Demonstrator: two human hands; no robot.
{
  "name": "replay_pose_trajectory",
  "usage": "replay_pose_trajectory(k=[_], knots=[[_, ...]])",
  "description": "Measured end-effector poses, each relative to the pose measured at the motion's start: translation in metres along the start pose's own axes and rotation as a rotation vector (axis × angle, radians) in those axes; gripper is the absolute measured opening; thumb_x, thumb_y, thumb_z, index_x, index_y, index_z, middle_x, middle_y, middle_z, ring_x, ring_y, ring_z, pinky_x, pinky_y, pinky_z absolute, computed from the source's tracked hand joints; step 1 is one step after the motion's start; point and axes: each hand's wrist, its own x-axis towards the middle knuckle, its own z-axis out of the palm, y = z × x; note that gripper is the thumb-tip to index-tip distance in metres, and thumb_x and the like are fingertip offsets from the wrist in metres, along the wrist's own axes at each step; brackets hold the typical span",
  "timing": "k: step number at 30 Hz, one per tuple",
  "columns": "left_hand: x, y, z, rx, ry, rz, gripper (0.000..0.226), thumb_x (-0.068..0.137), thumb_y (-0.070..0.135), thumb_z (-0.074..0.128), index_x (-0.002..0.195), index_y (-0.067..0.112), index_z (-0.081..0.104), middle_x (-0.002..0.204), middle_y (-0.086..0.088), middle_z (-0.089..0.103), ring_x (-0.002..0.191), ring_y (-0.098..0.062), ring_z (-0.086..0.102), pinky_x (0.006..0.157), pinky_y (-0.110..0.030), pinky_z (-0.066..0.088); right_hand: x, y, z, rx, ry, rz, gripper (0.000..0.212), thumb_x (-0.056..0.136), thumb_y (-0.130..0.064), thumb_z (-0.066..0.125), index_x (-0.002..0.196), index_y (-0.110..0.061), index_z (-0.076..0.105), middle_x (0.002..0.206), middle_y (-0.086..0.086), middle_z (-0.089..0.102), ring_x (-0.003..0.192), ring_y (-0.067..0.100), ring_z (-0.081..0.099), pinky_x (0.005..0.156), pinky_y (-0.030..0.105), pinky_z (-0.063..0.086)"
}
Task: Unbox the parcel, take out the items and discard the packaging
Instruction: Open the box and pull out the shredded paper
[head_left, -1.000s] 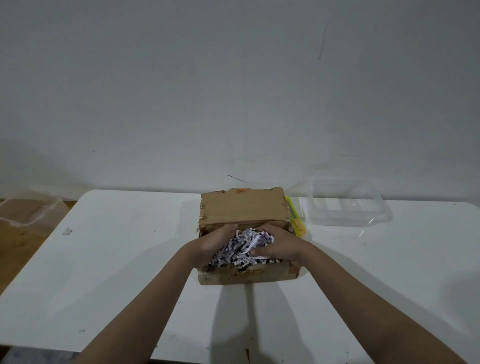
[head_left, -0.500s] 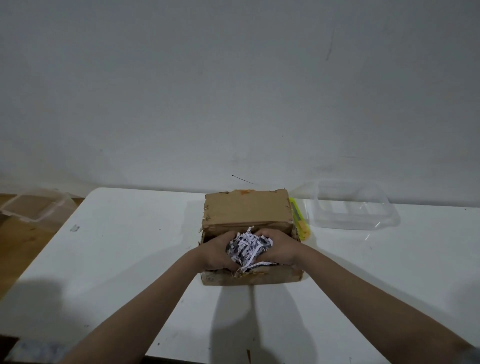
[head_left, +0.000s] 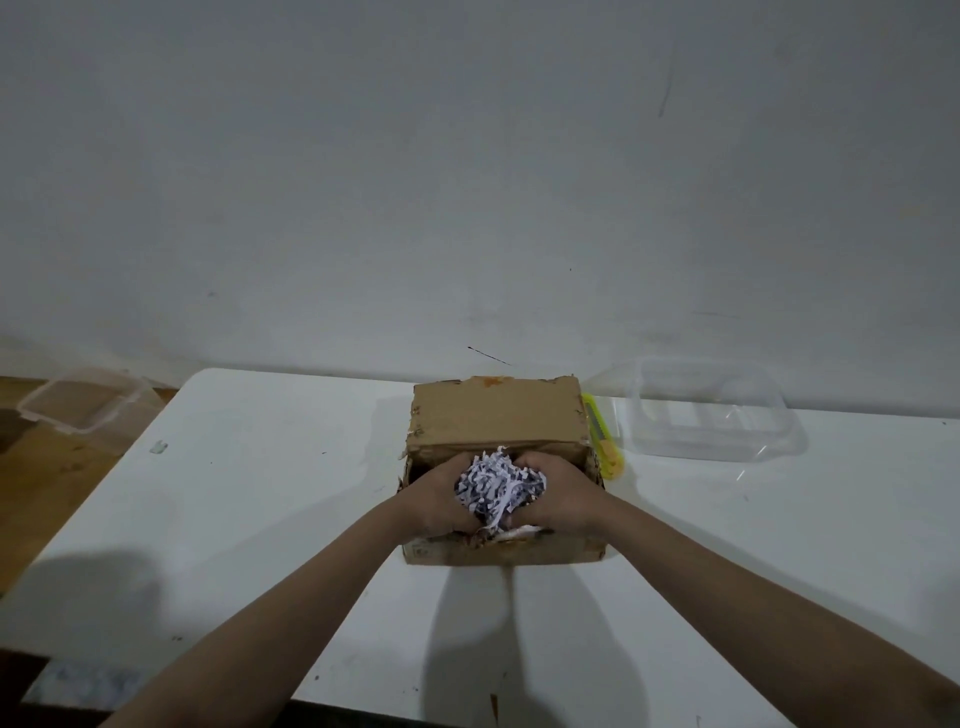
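An open brown cardboard box (head_left: 497, 414) stands in the middle of the white table (head_left: 249, 519), its lid flap raised at the back. Both hands are inside it, pressed together around a clump of white and dark shredded paper (head_left: 498, 486). My left hand (head_left: 435, 500) cups the clump from the left and my right hand (head_left: 562, 498) from the right. The paper bulges up between my fingers above the box's rim. Whatever lies under the paper is hidden.
A yellow utility knife (head_left: 598, 435) lies against the box's right side. A clear plastic container (head_left: 707, 411) sits at the back right of the table. Another clear container (head_left: 85, 399) rests on the wooden floor beyond the table's left edge. A wall rises behind.
My hands have squeezed the loose shredded paper into a tighter clump and lifted it slightly higher in the box.
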Motion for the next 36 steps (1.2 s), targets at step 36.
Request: replay_pose_trajectory(k=[36], knots=[[0.005, -0.001, 0.009, -0.287, -0.070, -0.216, 0.089, 0.061, -0.022, 0.070, 0.133, 0.021, 0.040, 0.111, -0.008, 0.062, 0.100, -0.025, 0.060, 0.080, -0.039, 0.055, 0.011, 0.006, -0.004, 0.129, -0.142, 0.148, 0.045, 0.074, 0.000, 0.074, 0.115, -0.011, 0.058, 0.103, 0.001, 0.065, 0.094, 0.015, 0.063, 0.083, 0.025, 0.052]])
